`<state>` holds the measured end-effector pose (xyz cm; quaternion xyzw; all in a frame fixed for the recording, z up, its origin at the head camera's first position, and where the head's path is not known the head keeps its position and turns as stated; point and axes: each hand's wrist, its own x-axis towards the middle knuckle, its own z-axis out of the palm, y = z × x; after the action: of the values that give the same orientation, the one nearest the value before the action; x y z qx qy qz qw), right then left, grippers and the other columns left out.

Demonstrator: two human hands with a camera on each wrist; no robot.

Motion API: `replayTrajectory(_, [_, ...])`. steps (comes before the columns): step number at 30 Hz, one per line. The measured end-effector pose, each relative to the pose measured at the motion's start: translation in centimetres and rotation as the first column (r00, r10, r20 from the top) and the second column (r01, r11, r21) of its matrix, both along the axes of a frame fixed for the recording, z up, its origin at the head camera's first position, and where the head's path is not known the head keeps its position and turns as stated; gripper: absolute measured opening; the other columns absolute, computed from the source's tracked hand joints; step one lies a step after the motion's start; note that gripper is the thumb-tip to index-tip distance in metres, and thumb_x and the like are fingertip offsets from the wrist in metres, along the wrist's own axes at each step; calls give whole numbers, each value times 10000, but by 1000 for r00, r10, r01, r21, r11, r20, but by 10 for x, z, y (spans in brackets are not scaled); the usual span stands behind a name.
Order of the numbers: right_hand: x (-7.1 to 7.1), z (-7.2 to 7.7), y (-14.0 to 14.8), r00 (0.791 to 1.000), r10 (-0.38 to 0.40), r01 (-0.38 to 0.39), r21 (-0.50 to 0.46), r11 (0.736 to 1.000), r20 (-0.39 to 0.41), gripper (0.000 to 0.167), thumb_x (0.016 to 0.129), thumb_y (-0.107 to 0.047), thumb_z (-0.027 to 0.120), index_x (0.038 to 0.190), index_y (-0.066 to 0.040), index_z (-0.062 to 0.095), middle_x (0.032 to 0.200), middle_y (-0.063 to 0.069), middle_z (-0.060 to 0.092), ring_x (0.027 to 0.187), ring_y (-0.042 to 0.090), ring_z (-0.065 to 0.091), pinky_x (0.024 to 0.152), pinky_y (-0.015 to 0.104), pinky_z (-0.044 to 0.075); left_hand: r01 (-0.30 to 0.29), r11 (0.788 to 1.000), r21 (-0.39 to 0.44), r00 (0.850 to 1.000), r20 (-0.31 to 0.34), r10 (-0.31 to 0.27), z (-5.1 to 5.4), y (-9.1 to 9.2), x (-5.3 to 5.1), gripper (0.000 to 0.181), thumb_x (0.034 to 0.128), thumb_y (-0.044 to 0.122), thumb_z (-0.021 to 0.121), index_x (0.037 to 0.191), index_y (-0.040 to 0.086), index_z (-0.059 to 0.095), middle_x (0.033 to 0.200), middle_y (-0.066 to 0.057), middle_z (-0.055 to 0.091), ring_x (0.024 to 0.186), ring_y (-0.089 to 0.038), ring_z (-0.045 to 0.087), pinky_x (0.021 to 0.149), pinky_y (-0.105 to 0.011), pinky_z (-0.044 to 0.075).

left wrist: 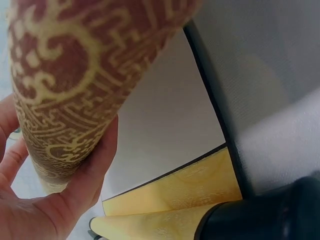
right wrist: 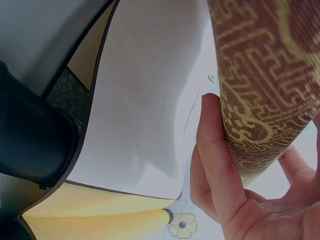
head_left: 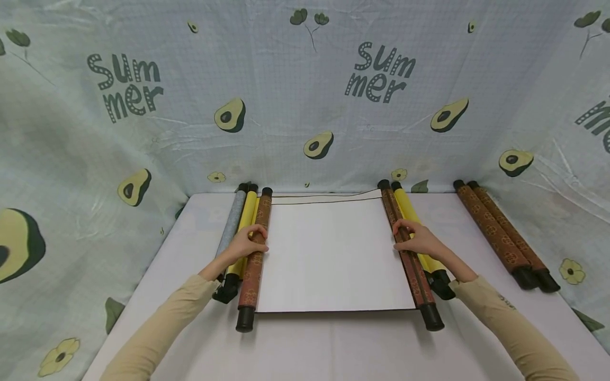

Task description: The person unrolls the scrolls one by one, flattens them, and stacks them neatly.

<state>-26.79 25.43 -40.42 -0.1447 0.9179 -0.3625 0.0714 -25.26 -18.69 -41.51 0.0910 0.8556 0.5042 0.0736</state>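
Note:
A hanging scroll lies spread across the table, its white sheet [head_left: 333,254] stretched between two reddish-brown patterned rolls with black end knobs. My left hand [head_left: 242,246] grips the left roll [head_left: 251,280], thumb on the inner side. On the other side, my right hand [head_left: 419,241] holds the right roll [head_left: 413,275] with curled fingers. In the left wrist view, the brown-and-gold roll [left wrist: 65,75] sits between thumb and fingers of the left hand [left wrist: 45,210]. The right wrist view shows the right hand [right wrist: 220,175] around its patterned roll [right wrist: 270,75].
Yellow rolls stand beside the brown ones, one at left [head_left: 248,211] and one at right [head_left: 431,264]. A grey roll [head_left: 232,222] lies outermost left. Two brown scroll rolls [head_left: 491,233] rest on the table's right side. An avocado-print cloth [head_left: 286,74] hangs around the table.

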Motion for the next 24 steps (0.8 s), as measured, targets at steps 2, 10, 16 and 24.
replayTrajectory(2, [0,0,1,1000,6,-6,-4,1000,-6,293,714,-133,708,933,-65,525,1068,163,523,929,298,440,763,386,374,-1,1000,-12,1000,6,1,1,0,0,282,734,5,668,979,-53,541,1027,-215,521,711,-184,463,594,-271,396])
replayTrajectory(10, [0,1,7,1000,9,-9,-8,1000,-11,243,736,-91,668,938,-64,535,1068,156,527,927,282,422,740,353,343,-10,999,-46,1000,-8,10,1,-2,1,224,759,16,615,969,-52,574,1082,-216,538,849,-230,484,680,-257,393])
replayTrajectory(16, [1,0,11,1000,4,-3,-24,1000,17,223,744,-105,649,938,-60,550,1017,146,538,864,263,413,643,321,333,-28,997,-71,1000,3,28,-1,-3,1,199,763,50,631,936,-36,584,1028,-196,548,783,-185,460,649,-251,386])
replayTrajectory(24, [0,-2,13,1000,-6,6,10,1000,-5,270,725,-153,702,921,-68,536,965,122,533,859,249,422,660,316,333,-19,995,-103,1000,6,19,0,-2,3,318,710,128,734,935,-21,567,1086,-196,529,974,-306,465,732,-307,377])
